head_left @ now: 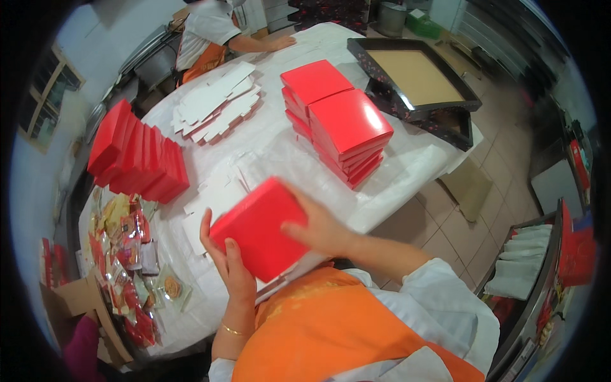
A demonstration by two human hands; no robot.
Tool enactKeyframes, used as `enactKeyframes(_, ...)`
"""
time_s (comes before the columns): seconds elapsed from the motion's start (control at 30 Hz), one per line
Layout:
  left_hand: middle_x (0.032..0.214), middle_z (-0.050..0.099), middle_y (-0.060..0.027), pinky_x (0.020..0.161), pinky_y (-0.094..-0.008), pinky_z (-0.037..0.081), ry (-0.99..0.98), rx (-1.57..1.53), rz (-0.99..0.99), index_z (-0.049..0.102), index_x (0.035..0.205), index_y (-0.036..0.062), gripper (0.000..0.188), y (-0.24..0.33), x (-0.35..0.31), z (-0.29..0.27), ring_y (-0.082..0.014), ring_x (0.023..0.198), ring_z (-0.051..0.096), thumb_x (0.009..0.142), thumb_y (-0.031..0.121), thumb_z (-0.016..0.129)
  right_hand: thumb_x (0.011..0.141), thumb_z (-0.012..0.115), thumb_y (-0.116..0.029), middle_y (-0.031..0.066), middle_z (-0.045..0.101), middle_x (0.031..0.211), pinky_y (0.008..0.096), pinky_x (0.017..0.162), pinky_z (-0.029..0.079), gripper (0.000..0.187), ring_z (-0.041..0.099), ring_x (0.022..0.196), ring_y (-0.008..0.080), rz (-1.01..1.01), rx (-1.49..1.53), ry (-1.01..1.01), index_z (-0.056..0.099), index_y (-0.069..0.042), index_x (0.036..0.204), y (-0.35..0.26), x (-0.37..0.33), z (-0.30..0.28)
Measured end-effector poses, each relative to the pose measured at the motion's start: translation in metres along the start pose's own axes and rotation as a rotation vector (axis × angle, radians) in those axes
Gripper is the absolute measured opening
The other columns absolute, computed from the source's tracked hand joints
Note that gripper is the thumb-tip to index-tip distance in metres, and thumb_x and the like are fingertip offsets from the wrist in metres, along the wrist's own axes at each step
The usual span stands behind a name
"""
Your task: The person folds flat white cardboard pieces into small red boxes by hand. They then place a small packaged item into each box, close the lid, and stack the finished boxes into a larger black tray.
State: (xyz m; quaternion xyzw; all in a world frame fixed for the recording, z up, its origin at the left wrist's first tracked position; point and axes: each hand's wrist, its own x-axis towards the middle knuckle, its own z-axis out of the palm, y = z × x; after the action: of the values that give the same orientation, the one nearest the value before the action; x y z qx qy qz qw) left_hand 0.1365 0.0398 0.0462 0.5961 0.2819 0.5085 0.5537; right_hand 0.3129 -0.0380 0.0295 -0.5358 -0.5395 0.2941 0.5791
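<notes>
Over a tiled floor [439, 235], a white-covered table [407, 181]. At its far right corner, a black tray [417, 76]; near the right edge, stacked red boxes [350, 124]. Bare cover between these and white cards [219, 105]. Along the left edge, packets [127, 254]. At the near edge, a red box [262, 229], pinched thumb-to-fingers in left hand [237, 277] and right hand [324, 228].

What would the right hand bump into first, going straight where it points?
The right hand would meet the red box it touches; beyond that, depth is hard to tell.
</notes>
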Motion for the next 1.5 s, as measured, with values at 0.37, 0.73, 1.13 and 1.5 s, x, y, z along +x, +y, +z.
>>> enactKeyframes(0.37,0.144,0.042,-0.0169,0.092,-0.0346,0.051,-0.491,-0.132,-0.12,0.027,0.153,0.0063,0.058,-0.024,0.024,0.085,-0.0247,0.121,0.054,0.104,0.03,0.047,0.099,0.061,-0.034,0.009,0.066,0.117,0.0279,0.092,0.048,0.049,0.061,0.104,0.012,0.319,-0.071,0.268,0.056,0.002,0.131,-0.028,0.081,-0.211)
enactKeyframes(0.73,0.143,0.044,-0.0158,0.09,-0.0326,0.05,-0.504,-0.167,-0.171,0.032,0.151,0.0033,0.055,-0.045,0.035,0.104,-0.0223,0.119,0.054,0.102,0.021,0.051,0.1,0.06,-0.029,0.0071,0.071,0.103,0.0316,0.076,0.059,0.031,0.07,0.085,0.0149,0.447,0.265,0.351,0.063,-0.001,0.115,0.009,0.182,-0.231)
enactKeyframes(1.13,0.133,0.055,-0.0097,0.09,-0.0312,0.05,-0.085,0.031,-0.263,0.05,0.135,0.0013,0.037,-0.071,-0.007,-0.035,-0.0179,0.115,0.055,0.099,0.009,0.052,0.087,0.067,-0.045,0.0229,0.064,0.122,0.0475,0.099,0.047,0.062,0.061,0.113,0.0392,0.048,-1.094,0.423,0.059,-0.003,0.132,0.037,0.242,-0.209)
enactKeyframes(1.5,0.121,0.056,-0.0155,0.091,-0.0348,0.047,0.241,0.868,-0.043,0.06,0.126,-0.0002,0.033,-0.1,-0.06,-0.163,-0.0284,0.11,0.057,0.094,0.004,0.055,0.093,0.057,-0.003,0.0149,0.063,0.109,0.0312,0.082,0.052,0.029,0.063,0.096,0.0217,0.144,-0.372,-0.23,0.062,0.002,0.122,0.082,0.079,0.04)
